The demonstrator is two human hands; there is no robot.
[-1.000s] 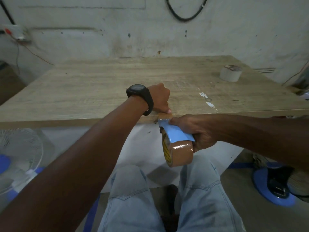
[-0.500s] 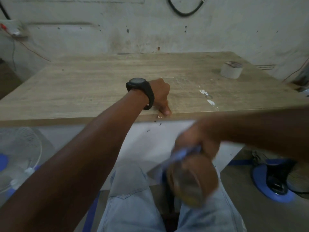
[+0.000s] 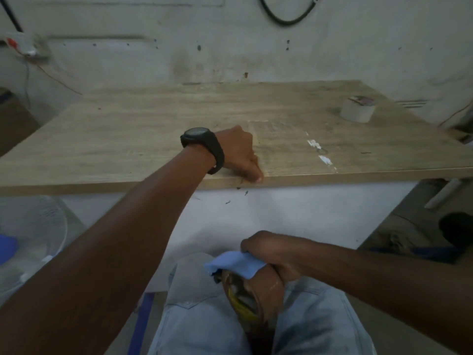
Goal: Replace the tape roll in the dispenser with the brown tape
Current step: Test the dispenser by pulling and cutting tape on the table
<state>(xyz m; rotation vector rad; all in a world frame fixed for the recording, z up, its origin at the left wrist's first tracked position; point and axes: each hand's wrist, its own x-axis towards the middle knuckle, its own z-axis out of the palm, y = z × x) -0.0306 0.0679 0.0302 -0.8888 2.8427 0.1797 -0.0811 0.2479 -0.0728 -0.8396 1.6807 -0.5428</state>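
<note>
My right hand (image 3: 271,254) grips the blue tape dispenser (image 3: 235,263) low over my lap, between my knees. The brown tape roll (image 3: 258,290) sits in the dispenser, its yellow-printed core facing left. My left hand (image 3: 240,155), with a black watch on the wrist, rests as a loose fist on the front edge of the wooden table (image 3: 153,129), thumb pressing down on a strip of tape (image 3: 261,134) that lies on the tabletop. A white tape roll (image 3: 357,110) lies flat at the table's far right.
A white fan (image 3: 30,237) stands on the floor at the left. Dark items lie on the floor at the right. My legs in light jeans (image 3: 204,316) fill the bottom. A stained wall with a hanging black cable (image 3: 284,19) is behind the table.
My right hand has pulled the dispenser with the brown roll away from the table's front edge and down to my lap. My left hand has stayed pressed on the edge.
</note>
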